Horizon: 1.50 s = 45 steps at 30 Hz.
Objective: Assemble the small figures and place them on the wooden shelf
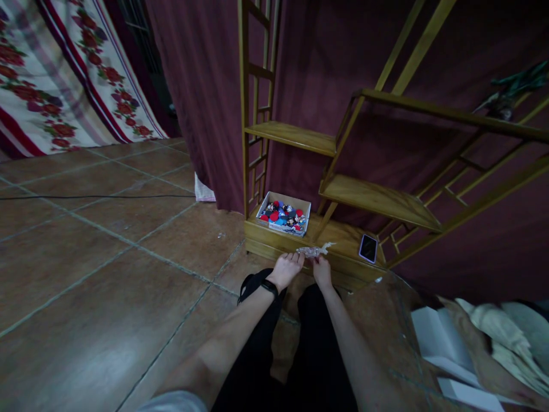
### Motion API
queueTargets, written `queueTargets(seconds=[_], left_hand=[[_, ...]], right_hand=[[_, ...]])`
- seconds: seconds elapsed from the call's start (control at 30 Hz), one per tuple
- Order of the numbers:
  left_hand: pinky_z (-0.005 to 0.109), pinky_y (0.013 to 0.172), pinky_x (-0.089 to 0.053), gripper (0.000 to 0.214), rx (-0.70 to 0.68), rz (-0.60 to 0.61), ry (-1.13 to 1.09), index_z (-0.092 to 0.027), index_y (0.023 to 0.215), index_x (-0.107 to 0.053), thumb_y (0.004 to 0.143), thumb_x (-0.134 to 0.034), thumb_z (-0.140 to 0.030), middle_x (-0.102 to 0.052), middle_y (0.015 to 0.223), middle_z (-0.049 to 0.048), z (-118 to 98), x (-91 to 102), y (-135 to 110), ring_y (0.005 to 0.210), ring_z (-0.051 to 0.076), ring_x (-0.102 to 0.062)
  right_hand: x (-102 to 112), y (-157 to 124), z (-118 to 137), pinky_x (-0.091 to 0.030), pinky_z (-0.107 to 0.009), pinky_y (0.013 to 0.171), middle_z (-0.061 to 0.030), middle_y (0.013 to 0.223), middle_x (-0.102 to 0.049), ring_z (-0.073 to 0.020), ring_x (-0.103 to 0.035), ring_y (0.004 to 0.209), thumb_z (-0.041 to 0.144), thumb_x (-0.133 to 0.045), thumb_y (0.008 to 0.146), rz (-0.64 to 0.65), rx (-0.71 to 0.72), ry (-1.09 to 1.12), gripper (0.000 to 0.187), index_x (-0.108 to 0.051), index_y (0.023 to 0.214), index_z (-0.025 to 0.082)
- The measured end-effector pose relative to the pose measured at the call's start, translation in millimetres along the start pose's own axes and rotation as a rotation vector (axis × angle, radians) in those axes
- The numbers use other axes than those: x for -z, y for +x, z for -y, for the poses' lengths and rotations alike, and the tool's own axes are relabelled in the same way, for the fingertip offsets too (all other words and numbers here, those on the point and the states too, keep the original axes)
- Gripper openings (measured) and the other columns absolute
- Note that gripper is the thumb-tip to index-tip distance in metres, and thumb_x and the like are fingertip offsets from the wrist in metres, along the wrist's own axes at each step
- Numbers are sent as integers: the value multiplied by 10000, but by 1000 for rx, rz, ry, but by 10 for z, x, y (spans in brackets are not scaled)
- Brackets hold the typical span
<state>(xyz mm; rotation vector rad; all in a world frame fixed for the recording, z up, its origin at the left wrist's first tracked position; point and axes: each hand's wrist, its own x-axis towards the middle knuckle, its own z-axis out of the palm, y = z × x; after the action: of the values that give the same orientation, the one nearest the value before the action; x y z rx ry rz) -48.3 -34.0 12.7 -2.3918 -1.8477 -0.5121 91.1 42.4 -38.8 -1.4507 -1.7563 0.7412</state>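
In the head view, a crinkled piece of clear plastic wrapping [317, 250] stretches between my two hands, just in front of the wooden shelf's low base. My left hand [289, 269], with a dark band on the wrist, has its fingers curled over the left end of the plastic. My right hand [321, 269] pinches it from below, and a loose whitish end sticks out to the right. Whether anything lies inside the plastic is too small to tell. Beyond my left hand stands an open cardboard box [286, 228] full of small red, blue and dark pieces.
The wooden shelf unit [291, 136] rises in front of me, its boards at several heights. A phone or tablet [368, 248] lies on its base to the right. White boxes [444, 337] and cloth lie at lower right. A black cable [98, 197] crosses the tiled floor.
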Motion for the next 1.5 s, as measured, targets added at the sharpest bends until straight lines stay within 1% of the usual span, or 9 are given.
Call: queueTargets(seconds=[0.2,0.43,0.6,0.73,0.87,1.1,1.27,1.4,1.5], left_hand=[[327,737,-359,320,-26,-18,-26,-112,1132,-435,820,-374,-77,-568,909,137,17,-36,5,875,215,-537],[318,744,-367,278,11,-4,3,-112,1086,-459,832,-350,-86,-570,897,129,12,-31,6,867,205,-532],[299,757,-375,224,94,20,-42,-145,1025,-481,836,-366,-108,-572,913,111,26,45,16,866,186,-545],[257,718,-382,208,234,37,-74,-178,996,-512,865,-352,-200,-589,904,85,58,101,52,822,159,-569],[239,681,-378,280,344,-45,-189,-223,1050,-523,880,-319,-311,-610,955,61,97,62,104,828,158,-579],[235,695,-381,224,494,-102,-518,-194,954,-600,834,-419,-252,-649,885,58,218,-122,195,816,168,-583],[224,654,-406,183,440,-130,-963,-142,827,-624,776,-466,-220,-634,713,33,307,-346,246,674,130,-564],[220,580,-411,232,440,-51,-1353,-113,714,-601,703,-569,-342,-593,609,16,277,-480,277,557,103,-524],[216,541,-401,331,476,39,-1548,-106,700,-589,618,-649,-421,-577,578,7,233,-468,282,507,88,-501]], right_hand=[[16,-23,0,-410,-280,648,-91,712,-657,-204,-591,664,287,-483,733,-18,-10,-10,189,-624,710,164],[43,-79,43,-414,-277,681,-77,779,-679,-217,-610,743,278,-496,734,24,-13,99,185,-654,772,190],[80,-138,107,-430,-274,692,-70,806,-684,-208,-615,731,282,-486,740,39,67,80,218,-665,825,190],[94,-177,171,-449,-275,709,-32,840,-687,-193,-624,756,308,-475,752,79,137,76,241,-663,875,219],[109,-236,272,-455,-278,752,-6,933,-676,-185,-618,846,338,-490,758,108,173,122,251,-639,944,261],[139,-362,471,-438,-231,665,-1,773,-676,-156,-610,718,424,-433,799,171,238,86,283,-657,799,250],[144,-335,457,-420,-211,586,2,653,-629,-121,-562,567,449,-317,844,83,140,162,395,-628,824,208],[152,-300,455,-426,-211,615,-10,768,-628,-120,-564,634,433,-386,819,38,217,179,327,-625,857,212],[150,-301,469,-433,-218,655,-19,806,-637,-139,-582,717,406,-424,806,42,255,176,288,-643,830,221]])
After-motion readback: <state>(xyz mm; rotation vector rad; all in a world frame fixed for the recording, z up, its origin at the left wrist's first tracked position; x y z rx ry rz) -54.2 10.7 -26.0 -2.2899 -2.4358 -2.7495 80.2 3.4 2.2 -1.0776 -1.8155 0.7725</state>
